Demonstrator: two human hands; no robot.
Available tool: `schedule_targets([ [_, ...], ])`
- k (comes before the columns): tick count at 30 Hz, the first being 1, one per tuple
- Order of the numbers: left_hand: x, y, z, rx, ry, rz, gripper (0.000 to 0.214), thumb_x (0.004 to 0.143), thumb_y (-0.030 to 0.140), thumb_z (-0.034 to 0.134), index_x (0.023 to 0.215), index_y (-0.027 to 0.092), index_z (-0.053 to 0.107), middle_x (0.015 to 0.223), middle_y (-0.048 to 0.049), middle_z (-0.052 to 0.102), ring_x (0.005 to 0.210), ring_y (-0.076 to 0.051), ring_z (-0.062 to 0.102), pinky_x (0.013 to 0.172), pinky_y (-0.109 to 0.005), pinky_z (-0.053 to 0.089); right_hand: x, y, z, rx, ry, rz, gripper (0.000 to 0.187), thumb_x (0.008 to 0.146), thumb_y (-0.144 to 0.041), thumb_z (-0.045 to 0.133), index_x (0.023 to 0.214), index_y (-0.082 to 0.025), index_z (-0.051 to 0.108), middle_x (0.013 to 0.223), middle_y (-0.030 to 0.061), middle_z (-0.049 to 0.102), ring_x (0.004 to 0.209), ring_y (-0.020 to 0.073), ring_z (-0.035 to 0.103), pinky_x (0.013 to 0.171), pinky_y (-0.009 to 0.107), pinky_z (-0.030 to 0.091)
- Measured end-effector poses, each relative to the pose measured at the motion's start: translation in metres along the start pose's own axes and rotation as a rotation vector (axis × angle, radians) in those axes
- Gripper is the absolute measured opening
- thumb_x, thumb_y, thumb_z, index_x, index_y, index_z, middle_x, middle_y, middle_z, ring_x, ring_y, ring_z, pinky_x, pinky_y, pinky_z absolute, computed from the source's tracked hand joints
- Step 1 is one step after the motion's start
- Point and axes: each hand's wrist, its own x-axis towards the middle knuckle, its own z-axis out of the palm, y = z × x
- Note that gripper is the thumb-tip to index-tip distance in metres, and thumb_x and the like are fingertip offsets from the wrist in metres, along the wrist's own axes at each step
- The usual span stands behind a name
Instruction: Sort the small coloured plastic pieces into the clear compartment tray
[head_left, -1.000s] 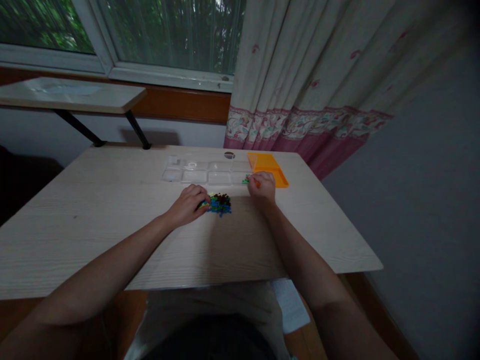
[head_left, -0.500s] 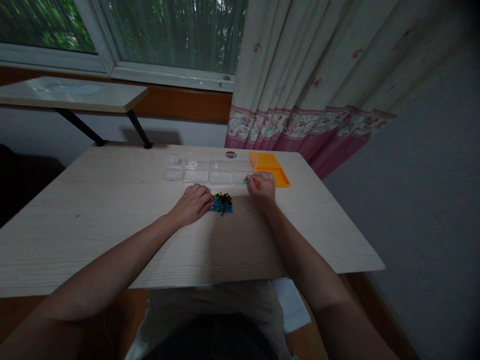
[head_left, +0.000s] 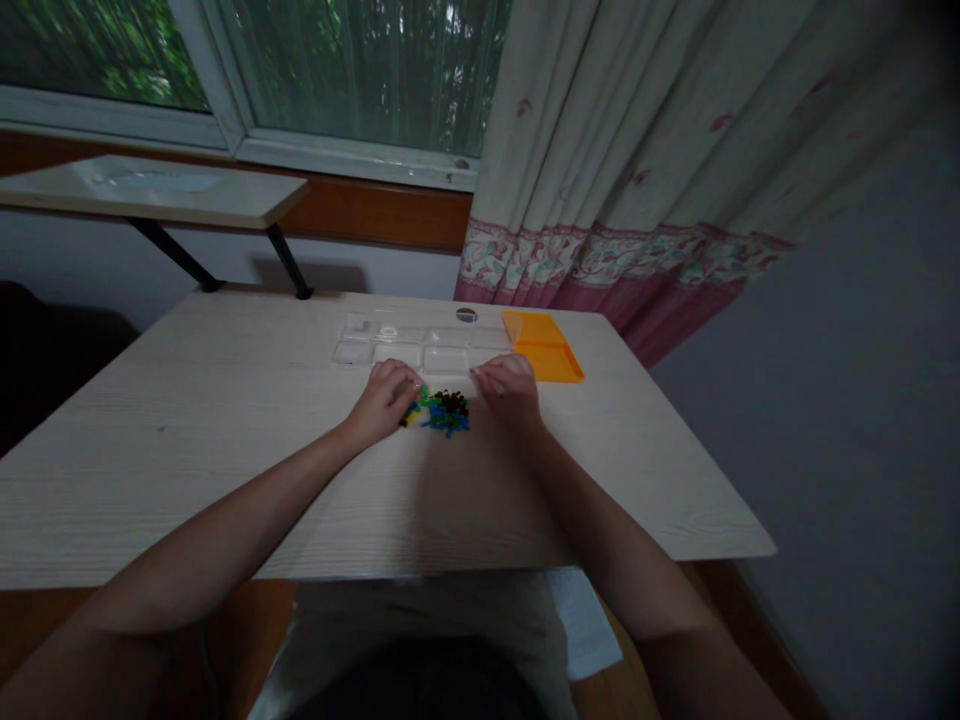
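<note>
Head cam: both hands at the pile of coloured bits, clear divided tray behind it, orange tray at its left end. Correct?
No. The orange tray lies at the right end of the clear divided tray, not the left, as the head view shows. The rest holds: left hand and right hand are at the pile of coloured bits, clear tray behind it.

Small multicoloured pieces lie heaped together.
</note>
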Motion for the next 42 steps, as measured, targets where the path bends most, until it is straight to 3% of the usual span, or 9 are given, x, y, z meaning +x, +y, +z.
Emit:
schedule_targets([
  [4, 0.001, 0.003, 0.006, -0.198, 0.107, -0.172, 0.025, 0.096, 0.039, 0.046, 0.085, 0.02, 0.058, 0.089, -0.0039, 0.056, 0.089, -0.019, 0.055, 0.085, -0.036, 0.047, -0.006, -0.032, 0.002, 0.065, -0.124, -0.165, 0.025, 0.094, -0.039, 0.055, 0.101, -0.026, 0.075, 0.092, 0.0045, 0.071, 0.095, 0.0212, 0.057, 0.089, 0.037, 0.039],
  [10, -0.003, 0.009, 0.01, -0.323, 0.05, -0.185, 0.03, 0.096, 0.047, 0.046, 0.086, 0.021, 0.058, 0.09, -0.0046, 0.056, 0.09, -0.02, 0.056, 0.083, -0.036, 0.049, -0.011, -0.045, 0.008, 0.065, -0.173, -0.222, 0.031, 0.095, -0.039, 0.054, 0.12, -0.028, 0.068, 0.095, 0.0047, 0.071, 0.096, 0.0214, 0.057, 0.09, 0.037, 0.038],
  [17, -0.001, 0.015, 0.007, -0.296, -0.015, -0.101, 0.034, 0.097, 0.05, 0.045, 0.086, 0.021, 0.058, 0.088, -0.0053, 0.057, 0.092, -0.02, 0.054, 0.086, -0.038, 0.045, -0.011, -0.045, 0.007, 0.084, -0.169, -0.212, 0.022, 0.095, -0.036, 0.055, 0.098, -0.026, 0.075, 0.09, 0.0034, 0.072, 0.095, 0.0204, 0.057, 0.09, 0.036, 0.037],
  [27, -0.003, 0.02, -0.001, -0.039, 0.002, 0.011, 0.021, 0.099, 0.036, 0.044, 0.091, 0.021, 0.057, 0.094, -0.0054, 0.059, 0.098, -0.021, 0.052, 0.093, -0.039, 0.041, -0.011, -0.046, 0.011, 0.139, -0.183, -0.165, 0.022, 0.095, -0.034, 0.055, 0.098, -0.024, 0.075, 0.087, 0.0032, 0.071, 0.089, 0.0188, 0.058, 0.086, 0.033, 0.039],
  [42, -0.002, 0.019, -0.003, 0.026, -0.003, 0.049, 0.021, 0.097, 0.035, 0.048, 0.089, 0.02, 0.061, 0.093, -0.0054, 0.059, 0.097, -0.021, 0.053, 0.091, -0.038, 0.041, -0.011, -0.038, 0.015, 0.144, -0.218, -0.168, 0.021, 0.093, -0.034, 0.057, 0.091, -0.024, 0.075, 0.083, 0.0028, 0.071, 0.085, 0.0181, 0.061, 0.083, 0.032, 0.041],
])
